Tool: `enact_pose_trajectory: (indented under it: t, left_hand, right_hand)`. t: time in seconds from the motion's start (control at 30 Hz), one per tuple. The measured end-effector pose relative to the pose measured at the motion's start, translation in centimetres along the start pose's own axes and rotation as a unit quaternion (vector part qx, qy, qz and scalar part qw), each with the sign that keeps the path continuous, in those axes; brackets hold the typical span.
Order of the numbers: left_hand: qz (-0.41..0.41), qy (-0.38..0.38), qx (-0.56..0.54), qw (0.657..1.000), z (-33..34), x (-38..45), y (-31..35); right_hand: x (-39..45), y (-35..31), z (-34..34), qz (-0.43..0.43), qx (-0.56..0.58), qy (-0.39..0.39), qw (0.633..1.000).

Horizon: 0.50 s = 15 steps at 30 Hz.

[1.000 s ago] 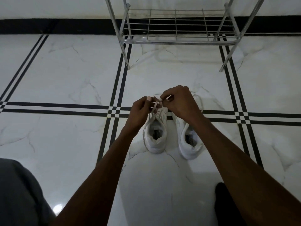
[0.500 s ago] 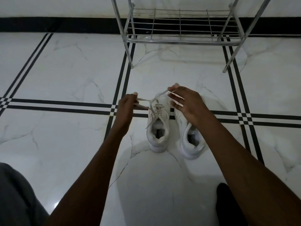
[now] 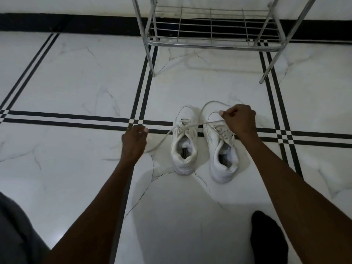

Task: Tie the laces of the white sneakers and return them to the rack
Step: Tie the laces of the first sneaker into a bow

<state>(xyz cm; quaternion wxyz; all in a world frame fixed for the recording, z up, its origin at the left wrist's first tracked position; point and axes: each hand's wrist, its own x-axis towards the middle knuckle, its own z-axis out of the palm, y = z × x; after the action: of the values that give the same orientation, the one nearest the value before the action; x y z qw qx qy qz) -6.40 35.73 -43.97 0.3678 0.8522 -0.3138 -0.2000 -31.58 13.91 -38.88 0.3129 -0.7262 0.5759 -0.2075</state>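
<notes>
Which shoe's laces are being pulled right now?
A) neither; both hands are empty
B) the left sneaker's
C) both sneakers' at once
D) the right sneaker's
B: both lace ends run from the left sneaker, one to the left hand and one, crossing over the right sneaker, to the right hand.
</notes>
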Motion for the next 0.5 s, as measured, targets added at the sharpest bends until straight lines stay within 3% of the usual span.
enact_pose_trajectory:
  t: [0.07,0.13,0.2,0.37,0.5]
  left_hand:
    - [0.045,-0.062,-0.018,0.997,1.6,-0.3,1.3]
    - [0.089,-0.122,-0.043,0.988,3.3,-0.6,2.7]
    - [0.104,-0.146,-0.054,0.982,4.8,-0.5,3.6]
    - [0.108,-0.111,-0.037,0.987,5.8,0.0,4.2]
    - [0.159,-0.075,0.039,0.984,4.6,0.2,4.5]
  right_hand:
    - [-0.9,-1.6,0.8,-0.083,0.039,-0.074,0.993]
    - [-1.6,-2.4,2.1,-0.155,0.004,-0.199,0.968]
    - [-2.0,-2.7,3.5,-0.192,-0.044,-0.249,0.948]
    - [-2.9,-3.4,4.7,-0.184,-0.076,-0.243,0.949]
    - [-1.6,-2.4,4.2,-0.186,-0.106,-0.135,0.967]
